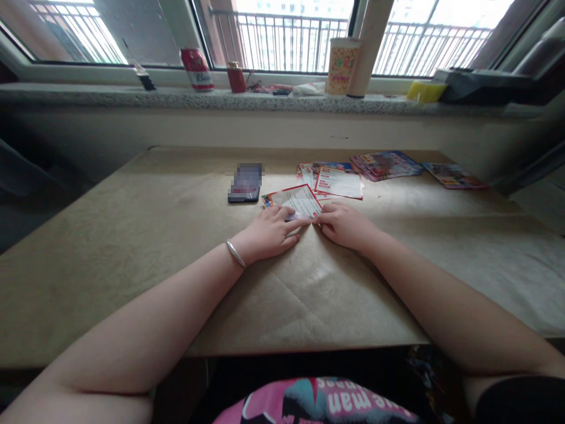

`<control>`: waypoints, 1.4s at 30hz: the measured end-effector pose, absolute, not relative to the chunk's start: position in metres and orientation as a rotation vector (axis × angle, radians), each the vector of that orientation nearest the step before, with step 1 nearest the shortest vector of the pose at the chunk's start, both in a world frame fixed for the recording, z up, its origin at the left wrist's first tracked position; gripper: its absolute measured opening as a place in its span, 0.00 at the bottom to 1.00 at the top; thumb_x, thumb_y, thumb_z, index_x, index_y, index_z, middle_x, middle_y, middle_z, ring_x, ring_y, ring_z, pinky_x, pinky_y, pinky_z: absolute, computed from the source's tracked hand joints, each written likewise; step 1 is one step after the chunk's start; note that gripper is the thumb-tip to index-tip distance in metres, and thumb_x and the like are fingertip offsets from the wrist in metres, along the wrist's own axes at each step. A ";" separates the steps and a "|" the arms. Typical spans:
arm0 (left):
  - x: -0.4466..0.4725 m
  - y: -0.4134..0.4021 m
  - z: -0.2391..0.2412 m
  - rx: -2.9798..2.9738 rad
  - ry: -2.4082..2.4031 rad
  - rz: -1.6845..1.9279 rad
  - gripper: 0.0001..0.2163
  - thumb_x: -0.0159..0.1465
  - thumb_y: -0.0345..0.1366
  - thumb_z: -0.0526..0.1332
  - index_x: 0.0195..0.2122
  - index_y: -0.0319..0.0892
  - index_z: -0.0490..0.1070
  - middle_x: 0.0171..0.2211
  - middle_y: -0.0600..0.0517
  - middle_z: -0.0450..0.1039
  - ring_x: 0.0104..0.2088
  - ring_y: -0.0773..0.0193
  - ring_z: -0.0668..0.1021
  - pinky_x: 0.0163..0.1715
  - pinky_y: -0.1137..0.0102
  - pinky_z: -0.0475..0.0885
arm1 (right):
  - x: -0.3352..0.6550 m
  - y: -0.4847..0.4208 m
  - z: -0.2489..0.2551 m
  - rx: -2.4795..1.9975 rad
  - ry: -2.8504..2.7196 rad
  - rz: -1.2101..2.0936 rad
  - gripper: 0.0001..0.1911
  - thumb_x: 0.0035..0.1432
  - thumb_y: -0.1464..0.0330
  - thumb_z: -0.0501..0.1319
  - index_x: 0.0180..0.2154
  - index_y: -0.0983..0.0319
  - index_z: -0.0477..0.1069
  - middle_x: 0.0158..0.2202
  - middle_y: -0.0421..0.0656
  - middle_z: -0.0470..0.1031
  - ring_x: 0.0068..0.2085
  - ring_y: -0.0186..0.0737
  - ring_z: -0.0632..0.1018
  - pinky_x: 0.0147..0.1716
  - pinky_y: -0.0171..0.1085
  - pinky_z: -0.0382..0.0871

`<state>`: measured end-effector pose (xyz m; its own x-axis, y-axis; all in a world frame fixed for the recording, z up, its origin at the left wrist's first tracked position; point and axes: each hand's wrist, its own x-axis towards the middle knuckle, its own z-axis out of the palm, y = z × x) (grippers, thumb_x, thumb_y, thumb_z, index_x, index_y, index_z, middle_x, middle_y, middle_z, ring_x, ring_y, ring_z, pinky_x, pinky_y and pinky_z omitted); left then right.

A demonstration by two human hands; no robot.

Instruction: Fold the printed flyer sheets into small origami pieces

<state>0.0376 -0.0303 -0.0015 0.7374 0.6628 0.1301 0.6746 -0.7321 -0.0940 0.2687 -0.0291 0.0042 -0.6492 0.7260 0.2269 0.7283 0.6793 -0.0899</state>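
On the counter (168, 235), the left hand (276, 231) lies open over the near edge of the card (295, 198) while the right hand (346, 225) curls at its corner, grip unclear, apparently creasing or aligning it, which calls for steady, even pressure.

Daylight enters through the windows (291, 38) facing me; panes blown nearly white, buildings beyond washed out. Wall (265, 126) under the sill (159, 100): dull grey. Tabletop (132, 265) moderately lit, pale sheen between phone (245, 182) and papers (339, 182). Soft shadow below right hand (346, 224). Under the table, near black. Card (293, 197) print too soft to read. Phone pixelated. Margins stretched, window frames leaning.
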 end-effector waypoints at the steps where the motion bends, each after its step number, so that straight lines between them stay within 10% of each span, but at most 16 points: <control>1: 0.038 -0.030 -0.001 -2.801 -1.085 -0.130 0.21 0.69 0.45 0.50 0.64 0.57 0.59 0.56 0.47 0.63 0.55 0.52 0.66 0.57 0.57 0.59 | 0.269 -0.029 0.005 -1.165 -2.652 -0.014 0.16 0.58 0.74 0.54 0.42 0.61 0.79 0.36 0.46 0.75 0.39 0.41 0.73 0.42 0.37 0.64; 30: 0.007 -0.030 0.023 -2.801 -1.282 0.175 0.22 0.67 0.46 0.56 0.62 0.57 0.62 0.68 0.48 0.51 0.63 0.47 0.63 0.60 0.56 0.59 | 0.271 -0.027 0.001 -1.164 -2.626 0.028 0.17 0.57 0.73 0.54 0.42 0.61 0.80 0.36 0.47 0.75 0.39 0.42 0.73 0.42 0.39 0.66; 42: -0.009 -0.027 0.045 -2.882 -1.342 0.233 0.17 0.68 0.46 0.50 0.46 0.53 0.77 0.54 0.56 0.72 0.53 0.58 0.73 0.51 0.68 0.66 | 0.273 -0.027 -0.001 -1.128 -2.598 0.025 0.17 0.55 0.74 0.56 0.41 0.61 0.80 0.34 0.47 0.75 0.38 0.42 0.73 0.42 0.39 0.67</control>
